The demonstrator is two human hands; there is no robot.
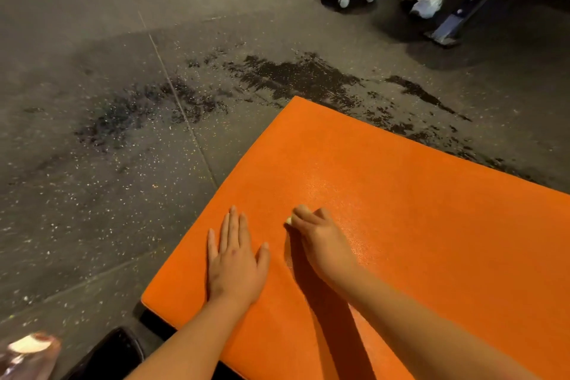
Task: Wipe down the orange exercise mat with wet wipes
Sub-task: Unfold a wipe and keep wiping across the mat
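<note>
The left hand (236,259) is laid flat on the mat (416,194), fingers straight and slightly spread, close to the mat's left edge. Just to its right, the right hand (320,237) is curled over a small pale wipe (289,220), which is pinched at the fingertips and pressed onto the mat. The wiping step is judged to be in hand. Next, the wipe would need to be swept over the broad orange surface beyond and right of both hands. No brand, label or writing can be read.

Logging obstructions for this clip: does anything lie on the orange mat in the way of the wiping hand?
Nothing visible does. The right hand holds the wipe straight against the mat; the left hand lies flat beside it, apart.
</note>
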